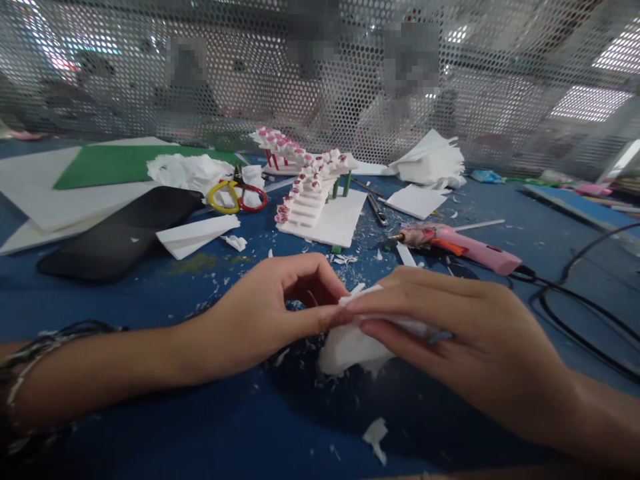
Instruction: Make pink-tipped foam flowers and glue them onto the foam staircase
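Note:
Between my two hands is a crumpled piece of white tissue paper [357,343]. My left hand [280,310] pinches its upper edge between thumb and forefinger. From the other side my right hand [465,320] grips the same tissue, thumb and fingers closed on it. The tissue's lower part hangs loose just above the blue table. Behind my hands stands a small white model staircase [307,197] with red and pink bits along its sides and green posts, on a white base board [345,220].
A pink glue gun [475,250] with a black cable lies to the right. Scissors [237,195], a black flat case [120,233] and a green sheet [110,163] lie left. A tissue stack [433,163] stands behind, before a perforated metal screen [320,80]. Paper scraps litter the table.

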Tool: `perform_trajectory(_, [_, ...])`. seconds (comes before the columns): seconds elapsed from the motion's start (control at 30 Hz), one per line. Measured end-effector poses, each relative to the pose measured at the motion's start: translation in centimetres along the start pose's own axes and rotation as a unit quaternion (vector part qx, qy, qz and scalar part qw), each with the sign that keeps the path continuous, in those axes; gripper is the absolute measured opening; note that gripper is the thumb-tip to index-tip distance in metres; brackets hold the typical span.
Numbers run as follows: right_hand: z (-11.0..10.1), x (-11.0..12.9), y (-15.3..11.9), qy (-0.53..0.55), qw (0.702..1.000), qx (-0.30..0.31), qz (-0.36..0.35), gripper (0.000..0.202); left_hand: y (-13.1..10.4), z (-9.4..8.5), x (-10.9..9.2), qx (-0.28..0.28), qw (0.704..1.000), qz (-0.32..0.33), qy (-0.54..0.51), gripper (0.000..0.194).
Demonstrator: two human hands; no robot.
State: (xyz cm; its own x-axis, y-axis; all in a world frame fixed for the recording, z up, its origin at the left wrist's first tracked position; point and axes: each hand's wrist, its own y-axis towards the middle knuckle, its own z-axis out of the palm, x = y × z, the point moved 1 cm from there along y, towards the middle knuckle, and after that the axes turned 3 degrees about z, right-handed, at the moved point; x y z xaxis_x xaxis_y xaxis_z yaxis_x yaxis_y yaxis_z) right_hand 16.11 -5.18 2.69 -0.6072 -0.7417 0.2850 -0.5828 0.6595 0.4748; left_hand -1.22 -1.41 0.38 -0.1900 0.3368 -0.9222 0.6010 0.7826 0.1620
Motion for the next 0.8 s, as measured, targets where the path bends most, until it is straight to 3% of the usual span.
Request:
perform_trajectory(0.2, [-0.1,0.0,-0.7,-0.134,0.988,0.003,-0.082,0.021,0.3,0.1,-0.1,-0.012,1.000,-0.009,-0.014,0.010])
perform_trajectory(0.8, [-0.2,-0.5,0.3,-0.138,0.984,0.011,-0.112,0.019,0.2,0.3,0.1,-0.007,1.000,0.006,-0.001,0.010])
